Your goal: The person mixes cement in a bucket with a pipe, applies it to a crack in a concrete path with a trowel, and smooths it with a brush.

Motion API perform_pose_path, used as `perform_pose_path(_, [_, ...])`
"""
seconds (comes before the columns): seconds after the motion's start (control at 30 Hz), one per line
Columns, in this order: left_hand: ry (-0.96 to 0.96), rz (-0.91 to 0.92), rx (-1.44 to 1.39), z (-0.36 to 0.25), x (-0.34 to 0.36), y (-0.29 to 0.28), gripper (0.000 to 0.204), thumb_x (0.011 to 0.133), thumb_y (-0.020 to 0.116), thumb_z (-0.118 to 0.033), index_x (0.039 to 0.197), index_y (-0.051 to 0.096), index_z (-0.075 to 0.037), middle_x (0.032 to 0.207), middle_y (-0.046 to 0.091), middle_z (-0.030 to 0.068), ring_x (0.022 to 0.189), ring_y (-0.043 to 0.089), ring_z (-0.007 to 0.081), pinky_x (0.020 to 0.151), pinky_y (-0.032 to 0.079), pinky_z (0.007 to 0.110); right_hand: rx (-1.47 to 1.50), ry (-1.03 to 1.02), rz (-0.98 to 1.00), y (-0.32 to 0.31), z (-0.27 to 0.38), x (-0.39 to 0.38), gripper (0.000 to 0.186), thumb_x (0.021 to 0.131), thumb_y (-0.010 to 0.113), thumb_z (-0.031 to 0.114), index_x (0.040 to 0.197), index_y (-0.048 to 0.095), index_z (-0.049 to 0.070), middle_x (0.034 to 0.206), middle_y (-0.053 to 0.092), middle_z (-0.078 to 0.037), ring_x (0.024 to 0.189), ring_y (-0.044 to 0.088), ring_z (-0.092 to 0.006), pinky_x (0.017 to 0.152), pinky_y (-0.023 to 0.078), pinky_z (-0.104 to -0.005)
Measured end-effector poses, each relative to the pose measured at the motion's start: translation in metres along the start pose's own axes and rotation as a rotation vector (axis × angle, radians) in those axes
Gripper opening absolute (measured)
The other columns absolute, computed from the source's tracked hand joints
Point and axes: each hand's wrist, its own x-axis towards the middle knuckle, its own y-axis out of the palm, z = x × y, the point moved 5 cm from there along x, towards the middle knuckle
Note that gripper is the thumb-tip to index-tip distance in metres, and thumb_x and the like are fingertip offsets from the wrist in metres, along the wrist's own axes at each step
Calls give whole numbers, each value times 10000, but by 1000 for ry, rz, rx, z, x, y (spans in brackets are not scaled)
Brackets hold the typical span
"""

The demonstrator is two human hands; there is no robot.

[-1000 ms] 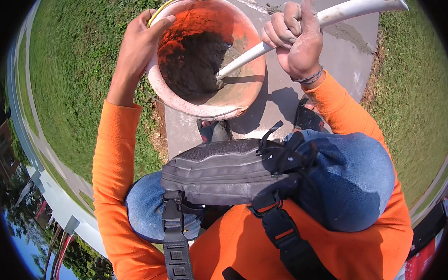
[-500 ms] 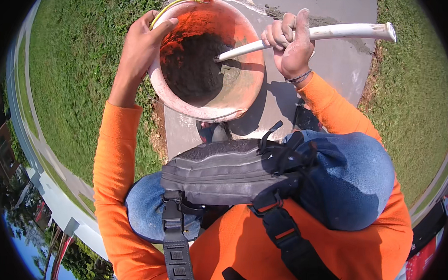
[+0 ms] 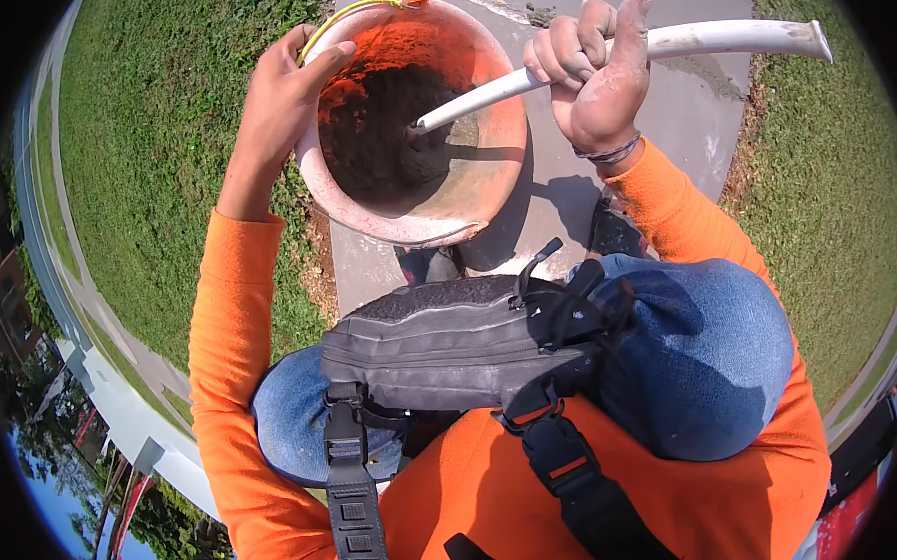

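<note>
An orange bucket (image 3: 499, 183) with a pale, smeared rim stands in front of my feet, its mouth toward me. Wet grey mortar (image 3: 383, 153) lies inside it. My left hand (image 3: 295, 81) grips the rim at the left, thumb over the edge beside the yellow handle (image 3: 342, 16). In my right hand (image 3: 600, 78), fingers coated with grey, is a white plastic pipe (image 3: 491, 96). The pipe slants down to the left, its lower end at the mortar; the flared upper end sticks out to the right over the grass.
A grey concrete path (image 3: 687, 134) runs beneath the bucket, with rough mortar smears (image 3: 715, 78) on it. Grass (image 3: 163, 162) borders both sides. My bent knees and a black strapped pack (image 3: 431, 346) lie between me and the bucket.
My right hand has risen and shifted slightly right with the pipe. Its lower end has moved left within the bucket. My left hand stays on the rim.
</note>
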Motion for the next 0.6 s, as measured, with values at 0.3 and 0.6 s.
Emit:
perform_pose_path(0.3, [-12, 25, 10, -8, -3, 5, 284, 919, 677, -249, 1037, 594, -4, 892, 577, -13, 801, 508, 44, 742, 435, 217, -52, 13, 65, 8, 4, -5, 573, 1036, 281, 557, 631, 288, 152, 506, 255, 36, 469, 238, -124, 543, 307, -304])
perform_pose_path(0.6, [-9, -2, 14, -1, -4, -1, 289, 911, 689, -255, 1029, 590, -10, 883, 576, -16, 786, 503, 44, 728, 432, 220, -53, -61, -1, -2, 2, -2, 585, 1022, 296, 588, 626, 280, 158, 499, 233, 40, 460, 219, -117, 544, 307, -294])
